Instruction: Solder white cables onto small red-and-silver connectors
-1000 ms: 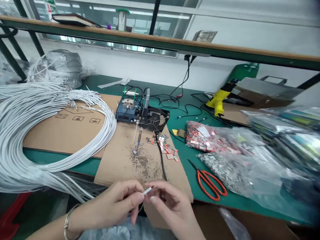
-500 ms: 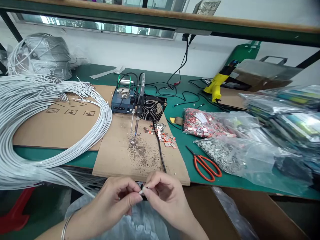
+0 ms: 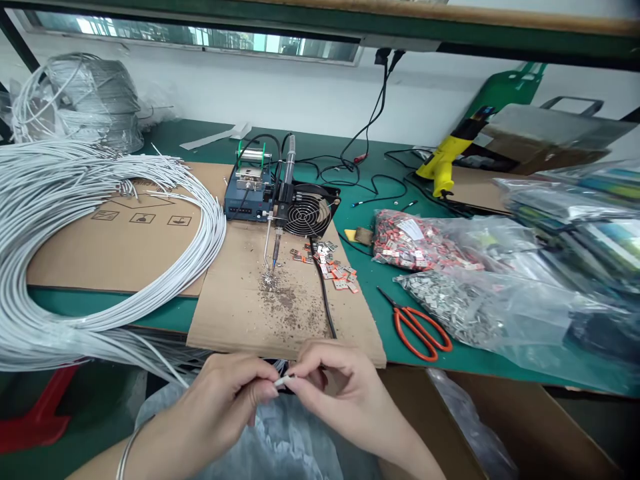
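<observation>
Near the bench's front edge, my left hand [image 3: 233, 393] pinches a white cable [image 3: 281, 382] close to its end. Thumb and forefinger of my right hand [image 3: 333, 387] are closed at the tip of that same cable, where a small dark bit shows; its detail is too small to make out. The cable appears to come from the large coil of white cables [image 3: 210, 247] at the left. Beyond my hands, a soldering iron [image 3: 276, 248] stands clamped, tip down, over a cardboard sheet [image 3: 225, 320] strewn with solder specks.
Behind the iron are a blue soldering station [image 3: 245, 203] and a black fan [image 3: 307, 212]. Small orange-and-metal connectors [image 3: 340, 275] lie on the cardboard. To the right are orange-handled scissors [image 3: 420, 333], a bag of red parts [image 3: 415, 240], a bag of metal parts [image 3: 450, 307] and a yellow heat gun [image 3: 450, 157].
My fingertips have drawn slightly apart, so more of the white cable shows between them. The whole view has shifted a little; the bench items have stayed in place.
</observation>
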A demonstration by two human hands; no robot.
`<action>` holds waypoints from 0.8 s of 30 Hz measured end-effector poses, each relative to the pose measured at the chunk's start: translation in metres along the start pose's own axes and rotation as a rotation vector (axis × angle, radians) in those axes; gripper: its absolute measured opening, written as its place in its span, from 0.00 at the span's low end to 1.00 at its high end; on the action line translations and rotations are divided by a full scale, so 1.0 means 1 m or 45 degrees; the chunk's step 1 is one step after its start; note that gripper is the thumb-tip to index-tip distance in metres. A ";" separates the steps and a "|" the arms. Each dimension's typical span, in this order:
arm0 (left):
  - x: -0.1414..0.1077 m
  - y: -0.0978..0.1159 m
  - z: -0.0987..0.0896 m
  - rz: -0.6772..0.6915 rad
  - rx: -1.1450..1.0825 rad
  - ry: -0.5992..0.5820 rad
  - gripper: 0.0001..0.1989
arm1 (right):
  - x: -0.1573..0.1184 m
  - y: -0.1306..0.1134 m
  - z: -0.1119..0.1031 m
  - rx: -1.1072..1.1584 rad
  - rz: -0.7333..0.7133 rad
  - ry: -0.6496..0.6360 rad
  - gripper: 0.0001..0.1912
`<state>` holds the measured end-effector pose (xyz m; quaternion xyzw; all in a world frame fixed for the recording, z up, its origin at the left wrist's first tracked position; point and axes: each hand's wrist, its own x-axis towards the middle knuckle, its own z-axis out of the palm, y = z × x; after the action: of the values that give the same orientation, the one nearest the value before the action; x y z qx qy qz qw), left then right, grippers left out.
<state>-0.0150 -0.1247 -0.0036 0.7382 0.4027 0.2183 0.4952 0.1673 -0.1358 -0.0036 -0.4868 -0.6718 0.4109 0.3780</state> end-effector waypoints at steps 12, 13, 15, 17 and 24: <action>0.000 -0.007 0.003 -0.319 -0.793 -0.156 0.19 | 0.008 -0.002 0.000 0.173 -0.003 -0.080 0.07; 0.001 -0.007 0.002 -0.327 -0.796 -0.166 0.19 | 0.008 -0.003 -0.003 0.113 -0.015 -0.090 0.06; 0.002 -0.008 0.001 -0.333 -0.808 -0.183 0.19 | 0.009 -0.006 -0.006 0.033 -0.050 -0.094 0.06; 0.003 -0.009 0.001 -0.337 -0.815 -0.203 0.18 | 0.010 -0.008 -0.007 -0.010 -0.094 -0.091 0.06; -0.001 0.004 -0.008 -0.085 -0.016 -0.067 0.13 | 0.013 -0.009 -0.011 -0.186 -0.086 -0.186 0.05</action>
<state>-0.0199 -0.1219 0.0030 0.7267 0.4126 0.1846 0.5174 0.1710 -0.1226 0.0101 -0.4589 -0.7418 0.3823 0.3049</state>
